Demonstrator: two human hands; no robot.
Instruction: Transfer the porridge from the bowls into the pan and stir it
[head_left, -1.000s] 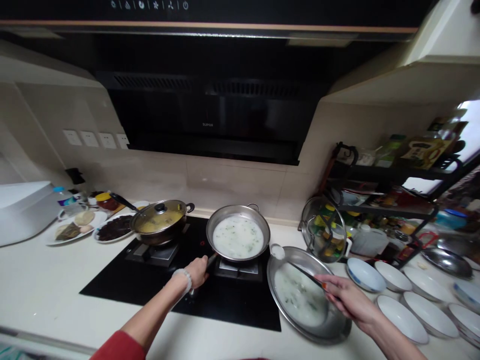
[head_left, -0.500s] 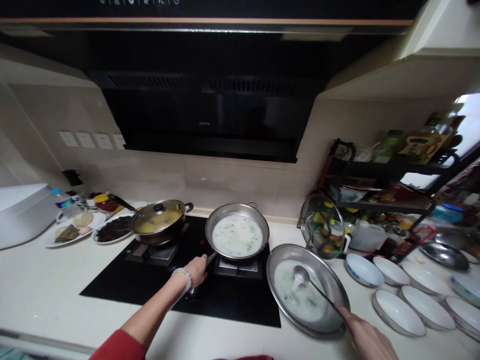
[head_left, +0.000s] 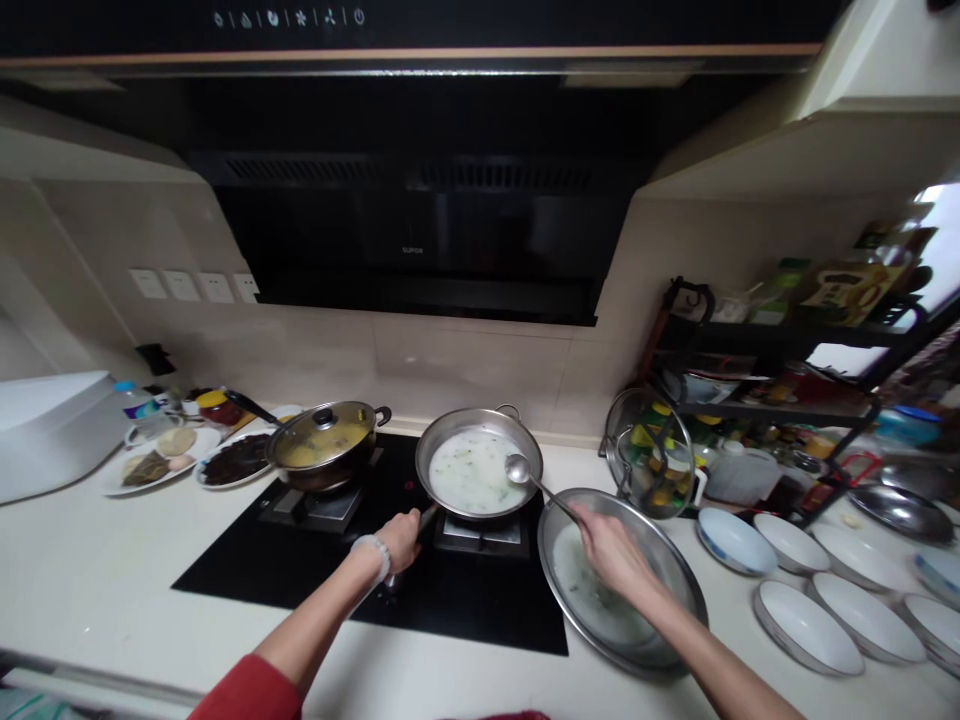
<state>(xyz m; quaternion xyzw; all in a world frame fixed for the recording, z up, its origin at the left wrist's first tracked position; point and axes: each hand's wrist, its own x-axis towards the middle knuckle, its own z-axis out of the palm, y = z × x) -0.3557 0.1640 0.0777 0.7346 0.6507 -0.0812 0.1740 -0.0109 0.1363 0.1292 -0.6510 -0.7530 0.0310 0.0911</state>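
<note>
My left hand is wrapped round the handle of a steel wok on the right burner. White soup with green bits lies in the wok. My right hand is closed on the handle of a ladle, whose bowl is at the right side of the wok's soup. Under my right forearm is a wide metal basin on the counter, with more of the whitish soup in it. My hand and arm hide part of the basin.
On the left burner stands a lidded pan with yellowish food. Plates of food sit further left. Several white bowls line the counter at right, before a spice rack and a leaning glass lid. A range hood hangs above.
My right hand has carried the ladle up and left, from the basin to over the wok. My left hand stays on the wok handle. The view has shifted slightly.
</note>
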